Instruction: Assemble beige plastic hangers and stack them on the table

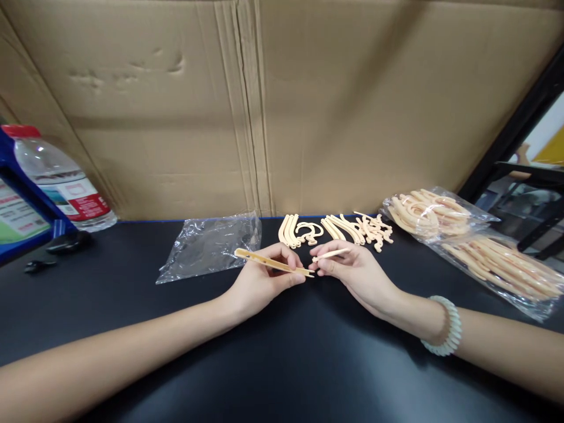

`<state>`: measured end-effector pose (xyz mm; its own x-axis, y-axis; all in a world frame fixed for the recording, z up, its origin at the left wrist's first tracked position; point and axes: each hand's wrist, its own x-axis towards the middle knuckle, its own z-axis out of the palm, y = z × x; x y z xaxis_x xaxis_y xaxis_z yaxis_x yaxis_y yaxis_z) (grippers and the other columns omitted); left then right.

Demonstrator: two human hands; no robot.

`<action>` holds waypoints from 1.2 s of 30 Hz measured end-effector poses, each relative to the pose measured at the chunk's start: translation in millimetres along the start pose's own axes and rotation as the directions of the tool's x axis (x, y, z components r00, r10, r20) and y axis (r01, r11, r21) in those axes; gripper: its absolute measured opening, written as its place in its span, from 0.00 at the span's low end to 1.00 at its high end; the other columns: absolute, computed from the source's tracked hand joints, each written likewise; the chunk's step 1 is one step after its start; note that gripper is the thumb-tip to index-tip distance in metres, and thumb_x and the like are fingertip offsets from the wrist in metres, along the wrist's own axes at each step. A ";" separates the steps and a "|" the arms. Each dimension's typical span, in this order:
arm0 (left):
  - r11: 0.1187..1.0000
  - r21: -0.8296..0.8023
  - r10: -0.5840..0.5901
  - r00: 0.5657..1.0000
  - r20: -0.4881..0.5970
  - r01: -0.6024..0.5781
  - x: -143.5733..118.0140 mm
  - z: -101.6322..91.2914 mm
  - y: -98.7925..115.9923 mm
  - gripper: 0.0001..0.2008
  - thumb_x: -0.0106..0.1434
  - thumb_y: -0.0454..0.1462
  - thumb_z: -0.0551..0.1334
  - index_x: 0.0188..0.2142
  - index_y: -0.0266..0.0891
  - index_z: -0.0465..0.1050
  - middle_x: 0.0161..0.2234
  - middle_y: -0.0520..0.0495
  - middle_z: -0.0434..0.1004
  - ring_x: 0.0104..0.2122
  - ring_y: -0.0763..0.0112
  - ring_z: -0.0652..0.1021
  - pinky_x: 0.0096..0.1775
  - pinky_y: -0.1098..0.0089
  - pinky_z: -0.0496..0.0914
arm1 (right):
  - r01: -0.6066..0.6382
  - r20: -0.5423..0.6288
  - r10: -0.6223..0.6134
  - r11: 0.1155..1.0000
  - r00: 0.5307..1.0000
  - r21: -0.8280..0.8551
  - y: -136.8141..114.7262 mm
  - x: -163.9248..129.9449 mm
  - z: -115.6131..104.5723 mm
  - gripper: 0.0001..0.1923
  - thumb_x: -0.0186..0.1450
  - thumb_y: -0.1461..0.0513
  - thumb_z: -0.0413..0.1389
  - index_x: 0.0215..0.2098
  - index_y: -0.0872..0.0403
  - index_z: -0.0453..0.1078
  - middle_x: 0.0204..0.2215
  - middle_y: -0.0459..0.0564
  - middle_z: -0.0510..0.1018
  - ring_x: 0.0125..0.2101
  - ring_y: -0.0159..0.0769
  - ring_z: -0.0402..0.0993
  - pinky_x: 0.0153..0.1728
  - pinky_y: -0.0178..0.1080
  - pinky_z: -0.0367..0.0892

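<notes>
My left hand is closed around a long, flat beige plastic strip, whose right end splits into two prongs. Between the fingertips of my right hand is a short, thin beige plastic piece with a small knob at its left end. The two parts are close together but apart, just above the black table. Behind my hands lie loose beige parts: curved strips, a ring-shaped piece, more strips and a heap of small hooked pieces. My fingers partly cover both held parts.
A clear plastic bag lies flat at left. Bags of beige parts and beige strips sit at right. A water bottle, a blue container and black objects stand far left. Cardboard walls the back.
</notes>
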<state>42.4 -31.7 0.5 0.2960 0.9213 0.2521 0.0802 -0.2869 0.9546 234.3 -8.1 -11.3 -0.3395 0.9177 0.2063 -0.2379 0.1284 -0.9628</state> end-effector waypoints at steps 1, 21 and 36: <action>1.000 0.011 0.007 1.000 0.000 -0.007 0.0 0.0 0.3 0.11 0.54 0.33 0.68 0.25 0.37 0.65 0.29 0.51 0.74 0.31 0.72 0.74 0.35 0.71 0.66 | 0.000 -0.001 0.000 1.000 1.000 0.007 0.2 -0.2 -0.1 0.08 0.53 0.61 0.67 0.29 0.54 0.74 0.34 0.46 0.78 0.32 0.31 0.76 0.37 0.38 0.70; 0.983 0.118 0.135 0.991 0.025 -0.137 -5.5 3.9 4.9 0.11 0.57 0.32 0.65 0.22 0.37 0.65 0.30 0.50 0.73 0.31 0.72 0.77 0.35 0.71 0.70 | -0.025 0.213 0.067 0.981 0.975 -0.193 -8.5 -3.9 0.4 0.13 0.59 0.53 0.63 0.30 0.55 0.70 0.25 0.45 0.74 0.29 0.32 0.73 0.36 0.39 0.69; 0.992 0.119 -0.032 0.999 -0.030 0.035 -9.7 8.6 7.1 0.13 0.54 0.38 0.68 0.23 0.38 0.63 0.22 0.55 0.68 0.24 0.74 0.72 0.27 0.74 0.64 | 0.014 0.163 0.022 0.976 0.986 -0.219 -4.9 -5.4 5.8 0.16 0.57 0.52 0.63 0.27 0.54 0.65 0.23 0.43 0.72 0.24 0.30 0.71 0.29 0.38 0.69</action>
<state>48.4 -44.9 3.4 0.2647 0.9374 0.2264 0.2033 -0.2838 0.9371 232.1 -15.9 -6.7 -0.4885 0.8468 0.2106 -0.0377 0.2206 -0.9746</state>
